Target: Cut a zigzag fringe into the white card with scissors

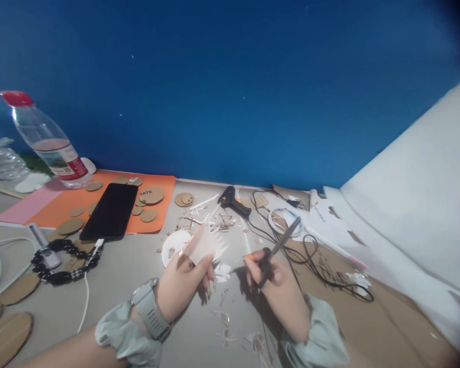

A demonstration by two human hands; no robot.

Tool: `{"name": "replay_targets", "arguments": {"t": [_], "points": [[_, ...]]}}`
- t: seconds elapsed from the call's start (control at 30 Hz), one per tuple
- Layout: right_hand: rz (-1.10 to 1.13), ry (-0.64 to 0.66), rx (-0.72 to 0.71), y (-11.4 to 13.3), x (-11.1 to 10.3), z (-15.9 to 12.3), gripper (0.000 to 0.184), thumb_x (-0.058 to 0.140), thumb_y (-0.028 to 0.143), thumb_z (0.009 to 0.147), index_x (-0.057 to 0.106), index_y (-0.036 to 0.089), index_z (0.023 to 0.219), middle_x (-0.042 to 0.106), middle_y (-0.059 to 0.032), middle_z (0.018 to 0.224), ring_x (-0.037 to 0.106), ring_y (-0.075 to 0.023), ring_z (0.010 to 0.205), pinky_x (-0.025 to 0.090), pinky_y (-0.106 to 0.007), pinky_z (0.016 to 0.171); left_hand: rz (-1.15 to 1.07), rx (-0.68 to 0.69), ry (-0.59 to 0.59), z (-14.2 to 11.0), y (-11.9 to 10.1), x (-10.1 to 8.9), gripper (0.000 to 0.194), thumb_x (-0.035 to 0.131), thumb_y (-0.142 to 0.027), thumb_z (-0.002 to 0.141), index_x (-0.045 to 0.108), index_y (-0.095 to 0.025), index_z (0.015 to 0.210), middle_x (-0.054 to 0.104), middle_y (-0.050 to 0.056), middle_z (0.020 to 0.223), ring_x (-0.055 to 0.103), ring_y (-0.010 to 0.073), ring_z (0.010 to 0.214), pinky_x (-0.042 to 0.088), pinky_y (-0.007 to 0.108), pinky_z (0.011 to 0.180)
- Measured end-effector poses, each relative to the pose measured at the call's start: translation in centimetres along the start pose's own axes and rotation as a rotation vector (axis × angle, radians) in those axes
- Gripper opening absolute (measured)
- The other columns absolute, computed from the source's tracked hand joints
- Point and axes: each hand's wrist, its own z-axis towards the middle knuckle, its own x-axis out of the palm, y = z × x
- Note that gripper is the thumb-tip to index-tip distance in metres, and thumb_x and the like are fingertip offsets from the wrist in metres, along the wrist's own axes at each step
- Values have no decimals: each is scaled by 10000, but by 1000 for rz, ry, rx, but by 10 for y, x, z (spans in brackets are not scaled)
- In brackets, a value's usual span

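Observation:
My left hand (186, 281) is closed on a pale paper piece (203, 244) whose right edge is cut into a pointed fringe. The piece is held slightly above the table. To its right, my right hand (270, 276) is closed around dark scissors (281, 243), their blades pointing up and away to the right. Its thumb and forefinger are pinched near a small pale sliver that is too blurred to name. A white round disc (172, 248) lies behind my left hand. White paper scraps (223, 272) are on the table between the hands.
A black glue gun (233, 202) with a looping black cable lies at the back. Left are an orange sheet (164, 204), a black phone (111, 210), cardboard discs (152, 194), a beaded bracelet (63, 277) and a bottle (57, 153). Cardboard (368, 322) covers the right side.

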Motion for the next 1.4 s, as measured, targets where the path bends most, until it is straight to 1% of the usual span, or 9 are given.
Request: {"name": "replay_targets", "arguments": {"t": [0.2,0.37,0.43,0.57,0.63,0.77,0.9,1.13,1.4], "points": [[29,84,5,0,6,1,409,706,493,666,635,141,863,539,32,513,502,-133,449,428,-244,425,53,25,-9,0,-3,0,452,452,-445,833,596,-174,501,582,-6,403,572,132,415,498,244,530],[33,95,25,2,0,1,377,640,510,738,582,168,885,529,43,532,486,-120,450,424,-235,444,80,14,17,0,-3,-2,469,444,-476,839,610,-166,529,591,0,417,570,132,410,488,243,528],[7,237,-21,3,-5,3,382,603,533,760,572,171,874,567,19,572,519,-137,502,452,-254,500,83,24,26,-1,-1,-3,488,432,-494,845,611,-163,533,586,3,413,562,130,401,483,242,530],[-88,722,-113,5,-17,5,465,532,581,782,605,145,928,691,-90,777,615,-221,712,481,-339,692,61,40,39,-2,1,-4,529,416,-535,850,606,-163,526,572,0,408,549,120,391,476,240,560],[-151,837,-98,7,-20,5,454,510,559,811,611,148,973,704,-101,839,627,-241,766,474,-354,724,47,53,36,-2,2,-4,539,417,-541,851,603,-163,515,556,-6,401,543,115,398,470,235,577],[-213,878,-110,10,-21,2,558,461,656,801,616,146,969,674,-89,828,603,-235,769,465,-353,732,37,65,11,-1,4,-3,551,408,-544,857,597,-167,501,532,-14,386,527,109,395,461,225,570],[-205,921,-39,11,-19,3,652,471,779,691,557,154,856,544,-5,656,486,-147,582,431,-270,561,52,49,-5,-2,5,0,562,427,-549,848,584,-167,467,541,-8,371,523,109,370,459,224,534],[-207,953,-163,7,-16,7,536,451,706,779,454,171,746,437,35,639,362,-105,569,318,-236,538,86,144,15,-5,3,4,544,479,-478,852,578,-169,415,513,-20,334,489,89,341,434,198,471],[-225,941,-129,7,-16,7,556,471,729,746,455,174,755,406,44,651,329,-108,580,310,-239,543,97,118,47,-5,5,3,566,459,-494,856,589,-166,414,512,-19,338,501,90,354,446,192,486]]}}
